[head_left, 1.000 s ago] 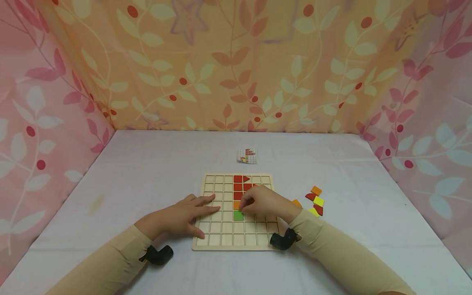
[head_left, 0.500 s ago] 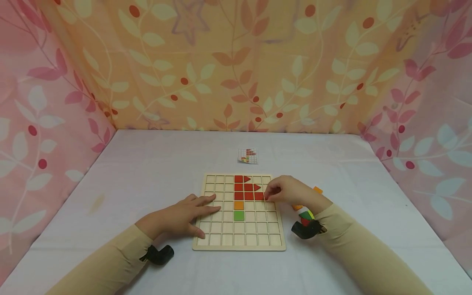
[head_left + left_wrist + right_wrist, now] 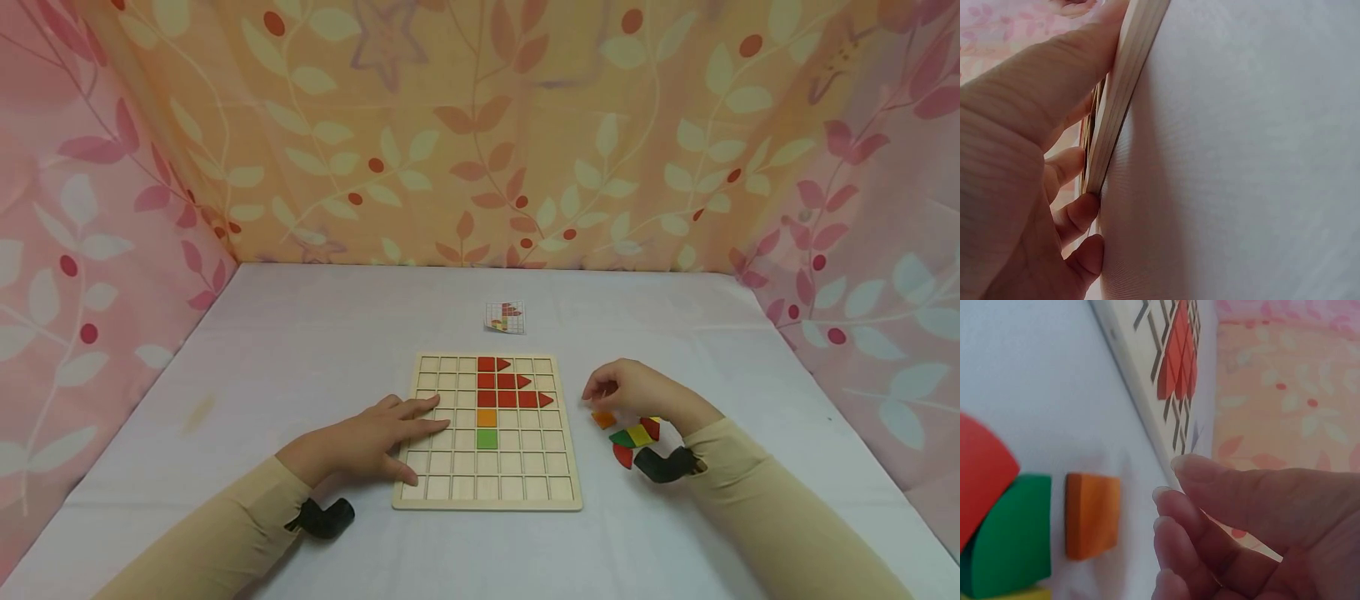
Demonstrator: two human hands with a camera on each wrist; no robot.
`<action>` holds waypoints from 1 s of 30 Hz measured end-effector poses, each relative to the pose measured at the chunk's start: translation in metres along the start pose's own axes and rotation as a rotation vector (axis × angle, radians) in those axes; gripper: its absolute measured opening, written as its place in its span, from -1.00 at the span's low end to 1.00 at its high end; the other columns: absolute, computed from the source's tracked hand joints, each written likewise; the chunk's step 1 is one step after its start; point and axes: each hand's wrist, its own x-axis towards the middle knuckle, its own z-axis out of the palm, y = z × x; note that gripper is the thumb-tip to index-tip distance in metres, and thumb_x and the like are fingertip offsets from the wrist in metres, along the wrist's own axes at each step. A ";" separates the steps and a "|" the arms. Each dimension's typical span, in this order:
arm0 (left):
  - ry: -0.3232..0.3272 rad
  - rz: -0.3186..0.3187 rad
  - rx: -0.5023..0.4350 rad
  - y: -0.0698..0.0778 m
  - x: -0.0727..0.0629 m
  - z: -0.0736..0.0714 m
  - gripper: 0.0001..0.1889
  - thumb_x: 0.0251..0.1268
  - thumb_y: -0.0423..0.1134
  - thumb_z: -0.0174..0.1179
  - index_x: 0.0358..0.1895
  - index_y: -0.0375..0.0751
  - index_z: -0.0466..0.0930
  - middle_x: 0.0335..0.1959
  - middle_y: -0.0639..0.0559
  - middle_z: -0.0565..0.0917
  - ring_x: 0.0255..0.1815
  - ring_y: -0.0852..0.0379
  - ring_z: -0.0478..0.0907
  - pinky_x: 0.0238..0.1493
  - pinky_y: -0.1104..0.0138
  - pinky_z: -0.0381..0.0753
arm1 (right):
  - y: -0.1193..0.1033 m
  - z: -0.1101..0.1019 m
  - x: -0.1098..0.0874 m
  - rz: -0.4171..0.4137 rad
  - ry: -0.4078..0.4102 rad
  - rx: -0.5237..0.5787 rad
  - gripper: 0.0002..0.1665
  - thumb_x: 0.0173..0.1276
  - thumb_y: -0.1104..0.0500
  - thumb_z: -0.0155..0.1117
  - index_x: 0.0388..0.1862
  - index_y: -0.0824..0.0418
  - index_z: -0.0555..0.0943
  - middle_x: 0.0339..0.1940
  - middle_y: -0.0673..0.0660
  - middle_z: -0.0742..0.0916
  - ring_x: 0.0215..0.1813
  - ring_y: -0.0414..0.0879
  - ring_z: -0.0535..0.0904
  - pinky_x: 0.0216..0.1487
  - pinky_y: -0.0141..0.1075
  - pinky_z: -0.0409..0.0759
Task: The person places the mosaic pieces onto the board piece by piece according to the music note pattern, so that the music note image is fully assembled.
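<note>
A wooden grid board (image 3: 450, 489) lies on the table. Three rows of red pieces (image 3: 507, 399) fill part of its top, each row ending in a point, with an orange square (image 3: 487, 417) and a green square (image 3: 487, 439) below. My left hand (image 3: 367, 439) rests spread on the board's left side, thumb at the edge in the left wrist view. To the right of the board, my right hand (image 3: 637, 392) hovers with loosely bent fingers, nothing between thumb and fingertips. Just below those fingertips is a loose orange block (image 3: 1092, 515), beside a green curved block (image 3: 1013, 537).
More loose pieces lie by the right wrist: a red curved piece (image 3: 622, 456), a yellow piece (image 3: 640, 435) and another red one (image 3: 651, 427). Behind the board lies a small printed grid card (image 3: 505, 317). Patterned cloth (image 3: 480, 167) closes the back and sides.
My right hand has moved from the middle of the board off its right edge to the loose pieces, uncovering the red rows and their pointed ends. The left hand stays put.
</note>
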 end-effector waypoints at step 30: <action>-0.023 -0.038 -0.014 0.005 0.000 -0.002 -0.14 -0.14 0.38 0.13 0.36 0.38 0.10 0.46 0.21 -0.06 0.14 0.15 0.09 0.04 0.18 0.27 | 0.016 0.003 -0.007 0.022 -0.026 -0.088 -0.75 -0.03 0.31 0.42 -0.46 0.12 0.50 -0.44 0.03 0.55 -0.34 -0.06 0.42 -0.39 -0.27 0.45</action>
